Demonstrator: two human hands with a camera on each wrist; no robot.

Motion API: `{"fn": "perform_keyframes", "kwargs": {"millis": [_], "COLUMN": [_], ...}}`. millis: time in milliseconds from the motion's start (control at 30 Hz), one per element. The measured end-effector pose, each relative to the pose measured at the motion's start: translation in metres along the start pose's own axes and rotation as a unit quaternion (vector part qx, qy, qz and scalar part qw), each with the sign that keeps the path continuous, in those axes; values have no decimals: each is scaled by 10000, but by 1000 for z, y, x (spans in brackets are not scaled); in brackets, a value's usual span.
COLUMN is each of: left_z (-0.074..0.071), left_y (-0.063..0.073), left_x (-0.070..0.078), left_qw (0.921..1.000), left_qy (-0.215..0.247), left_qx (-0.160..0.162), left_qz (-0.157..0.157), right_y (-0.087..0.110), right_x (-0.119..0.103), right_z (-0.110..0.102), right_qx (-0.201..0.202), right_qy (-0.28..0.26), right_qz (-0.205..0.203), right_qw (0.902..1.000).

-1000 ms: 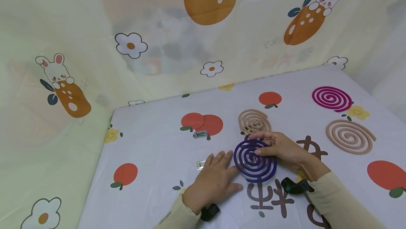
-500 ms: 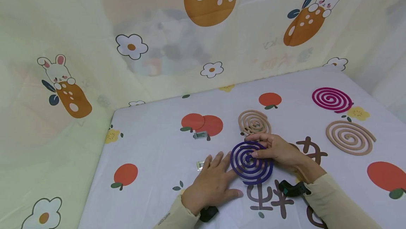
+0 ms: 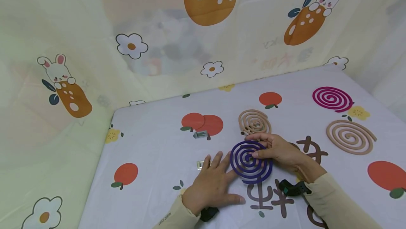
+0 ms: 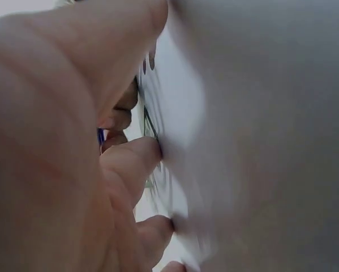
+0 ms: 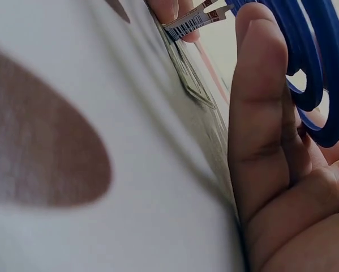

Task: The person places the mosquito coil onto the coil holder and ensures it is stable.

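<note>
My right hand (image 3: 283, 155) pinches a dark blue mosquito coil (image 3: 248, 157) near its centre, thumb on top, in the head view. My left hand (image 3: 207, 188) lies palm down with fingers spread, its index finger reaching under the coil's left edge. Below the coil in the right wrist view is a thin metal coil stand (image 5: 198, 96). Its forked tab (image 5: 194, 24), printed with a barcode, slants up with the tip right at the coil's centre. Left fingertips press at the stand's base. Another small metal stand (image 3: 200, 165) shows partly behind the left fingers.
A third metal stand (image 3: 200, 134) lies farther back on the white printed tablecloth (image 3: 152, 144). A tan coil (image 3: 255, 123) sits just beyond the right hand. To the right lie another tan coil (image 3: 350, 136) and a magenta coil (image 3: 331, 98). A patterned curtain (image 3: 165, 80) hangs behind the table.
The right hand has shifted the blue coil slightly left and toward the body, then kept it nearly still. The left hand stays in place, its thumb a little farther out.
</note>
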State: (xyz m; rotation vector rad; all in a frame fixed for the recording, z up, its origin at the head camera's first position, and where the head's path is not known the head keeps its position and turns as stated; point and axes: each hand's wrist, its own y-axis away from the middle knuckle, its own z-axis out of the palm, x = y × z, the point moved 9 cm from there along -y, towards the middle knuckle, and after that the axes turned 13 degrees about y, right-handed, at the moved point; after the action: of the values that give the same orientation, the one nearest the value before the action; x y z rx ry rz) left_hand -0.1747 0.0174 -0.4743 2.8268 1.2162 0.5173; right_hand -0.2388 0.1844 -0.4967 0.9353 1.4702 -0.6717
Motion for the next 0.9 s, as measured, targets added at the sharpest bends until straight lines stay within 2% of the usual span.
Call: {"fn": "perform_keyframes", "kwargs": {"millis": [433, 667, 900], "left_z": [9, 9, 8], "left_y": [0, 2, 1], "left_x": [-4, -5, -5], "left_qw": [9999, 9998, 9997], "left_qy": [-43, 131, 87], "left_qx": [-104, -134, -217], "left_qz": [-69, -92, -92], "right_y": [-1, -2, -3], "right_x": [-2, -1, -1], "right_z": [2, 3, 1], "right_qx": [-45, -58, 22], "right_qy": [-69, -47, 1], "right_qz": [-2, 98, 189], "right_qw": [10000, 9999, 9998]}}
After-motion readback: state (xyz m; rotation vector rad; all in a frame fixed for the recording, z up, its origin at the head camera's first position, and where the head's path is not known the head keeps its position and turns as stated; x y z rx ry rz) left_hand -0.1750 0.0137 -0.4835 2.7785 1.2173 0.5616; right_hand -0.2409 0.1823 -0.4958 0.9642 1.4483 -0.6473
